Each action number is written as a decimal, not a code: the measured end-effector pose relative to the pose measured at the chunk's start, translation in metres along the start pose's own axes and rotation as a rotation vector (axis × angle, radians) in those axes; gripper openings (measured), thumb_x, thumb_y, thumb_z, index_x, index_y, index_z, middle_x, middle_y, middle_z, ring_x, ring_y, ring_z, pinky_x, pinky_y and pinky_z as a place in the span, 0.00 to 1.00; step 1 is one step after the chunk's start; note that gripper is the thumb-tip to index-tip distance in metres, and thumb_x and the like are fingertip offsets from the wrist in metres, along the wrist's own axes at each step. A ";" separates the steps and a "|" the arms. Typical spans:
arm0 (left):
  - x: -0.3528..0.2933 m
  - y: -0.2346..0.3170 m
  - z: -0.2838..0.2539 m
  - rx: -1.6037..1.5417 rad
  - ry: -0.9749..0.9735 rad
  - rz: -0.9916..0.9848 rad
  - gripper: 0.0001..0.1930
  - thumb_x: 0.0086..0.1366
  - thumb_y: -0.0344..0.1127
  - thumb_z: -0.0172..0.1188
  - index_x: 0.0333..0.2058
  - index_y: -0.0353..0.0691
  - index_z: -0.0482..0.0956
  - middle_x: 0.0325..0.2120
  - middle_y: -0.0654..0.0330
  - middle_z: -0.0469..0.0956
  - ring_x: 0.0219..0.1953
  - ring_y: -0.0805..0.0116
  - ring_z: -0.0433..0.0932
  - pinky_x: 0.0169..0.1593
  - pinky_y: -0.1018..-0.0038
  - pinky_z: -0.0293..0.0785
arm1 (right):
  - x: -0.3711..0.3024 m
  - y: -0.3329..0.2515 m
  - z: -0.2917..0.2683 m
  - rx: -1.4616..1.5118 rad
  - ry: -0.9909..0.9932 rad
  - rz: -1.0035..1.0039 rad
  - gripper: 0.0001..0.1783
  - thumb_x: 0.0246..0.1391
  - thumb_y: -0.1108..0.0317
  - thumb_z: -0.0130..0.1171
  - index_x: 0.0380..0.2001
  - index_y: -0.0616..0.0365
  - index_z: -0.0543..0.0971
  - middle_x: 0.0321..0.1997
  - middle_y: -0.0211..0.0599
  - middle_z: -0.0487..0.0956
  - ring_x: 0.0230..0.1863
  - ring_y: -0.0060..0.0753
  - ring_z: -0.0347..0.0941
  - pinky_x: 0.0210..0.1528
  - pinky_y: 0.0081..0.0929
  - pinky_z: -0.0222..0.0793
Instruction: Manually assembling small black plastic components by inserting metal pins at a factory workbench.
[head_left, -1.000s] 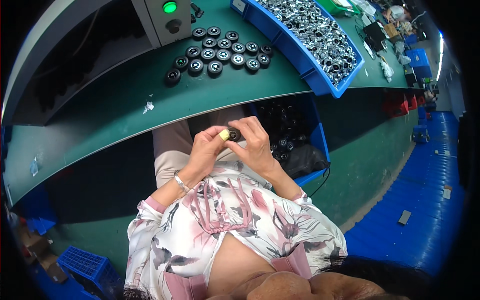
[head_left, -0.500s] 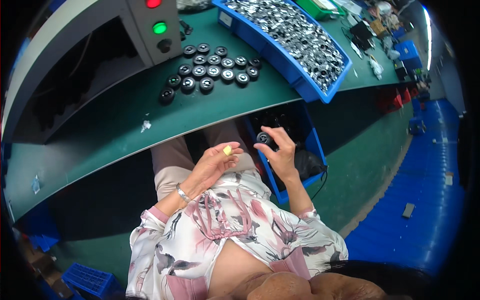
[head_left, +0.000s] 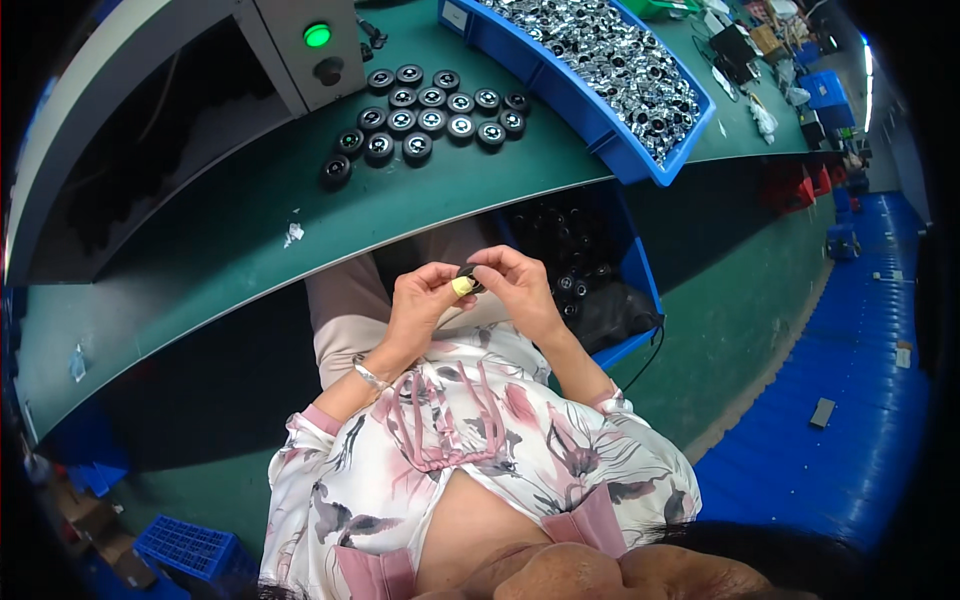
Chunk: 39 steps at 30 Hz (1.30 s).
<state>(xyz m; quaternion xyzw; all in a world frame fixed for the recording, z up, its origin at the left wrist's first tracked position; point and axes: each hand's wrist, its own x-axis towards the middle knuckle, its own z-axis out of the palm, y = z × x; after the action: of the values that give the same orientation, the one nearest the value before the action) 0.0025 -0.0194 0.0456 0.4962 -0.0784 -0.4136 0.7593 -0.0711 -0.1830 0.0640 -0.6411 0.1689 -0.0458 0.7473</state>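
Note:
Above my lap, both hands meet on one small black wheel [head_left: 469, 271], mostly covered by the fingers. My left hand [head_left: 418, 308] pinches it from the left; a yellow piece [head_left: 462, 286], apparently wrapped on the thumb tip, shows there. From the right, my right hand [head_left: 522, 295] is closed on the same wheel with thumb and fingertips. More black wheels [head_left: 568, 284] lie in a blue bin [head_left: 648, 275] below the table edge, to the right of my hands. Several similar wheels [head_left: 402, 121] with silvery centres stand grouped on the green table [head_left: 250, 235].
A long blue tray [head_left: 600, 150] of shiny silver parts [head_left: 600, 60] sits at the table's far right. At the left stands a grey machine [head_left: 300, 50] with a lit green button [head_left: 317, 36]. A scrap of white paper [head_left: 293, 235] lies near the table's front edge.
My right hand has moved left from over the bin, bringing the black wheel to my left hand. The left fingers have closed on it too. The view has shifted slightly.

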 end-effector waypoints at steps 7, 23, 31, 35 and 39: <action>0.000 -0.011 -0.007 -0.085 0.044 0.060 0.11 0.67 0.31 0.63 0.44 0.29 0.80 0.34 0.60 0.82 0.33 0.77 0.79 0.41 0.81 0.77 | -0.001 0.006 0.013 0.188 0.041 0.005 0.08 0.62 0.72 0.57 0.42 0.65 0.80 0.37 0.31 0.81 0.38 0.17 0.74 0.44 0.19 0.71; 0.003 -0.012 -0.013 -0.128 -0.015 -0.023 0.10 0.68 0.33 0.62 0.40 0.30 0.80 0.29 0.63 0.80 0.28 0.80 0.75 0.33 0.82 0.73 | -0.001 -0.018 -0.006 -0.531 -0.147 -0.364 0.27 0.46 0.72 0.70 0.52 0.66 0.77 0.45 0.39 0.75 0.46 0.32 0.72 0.47 0.29 0.71; 0.001 -0.010 -0.014 0.079 -0.022 0.024 0.10 0.68 0.33 0.61 0.40 0.29 0.80 0.27 0.64 0.80 0.28 0.80 0.75 0.34 0.81 0.73 | -0.001 -0.017 -0.008 -0.411 -0.090 -0.137 0.17 0.54 0.73 0.65 0.47 0.66 0.78 0.41 0.35 0.78 0.37 0.21 0.73 0.41 0.21 0.71; 0.000 -0.010 -0.011 0.043 -0.026 0.004 0.10 0.68 0.33 0.61 0.41 0.29 0.80 0.29 0.62 0.81 0.29 0.79 0.78 0.36 0.82 0.75 | 0.000 -0.002 -0.013 -0.062 -0.148 0.150 0.10 0.60 0.73 0.60 0.43 0.66 0.78 0.38 0.30 0.79 0.35 0.15 0.72 0.39 0.16 0.70; 0.001 -0.015 -0.011 -0.082 0.040 -0.069 0.11 0.68 0.32 0.60 0.42 0.29 0.80 0.31 0.60 0.82 0.30 0.79 0.79 0.36 0.82 0.75 | 0.001 0.011 -0.008 0.018 -0.088 0.129 0.09 0.60 0.72 0.60 0.41 0.65 0.79 0.36 0.28 0.80 0.35 0.16 0.74 0.39 0.17 0.71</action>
<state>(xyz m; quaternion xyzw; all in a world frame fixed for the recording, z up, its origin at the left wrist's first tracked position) 0.0006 -0.0152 0.0276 0.4751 -0.0289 -0.4323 0.7659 -0.0743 -0.1894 0.0525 -0.6236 0.1765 0.0294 0.7610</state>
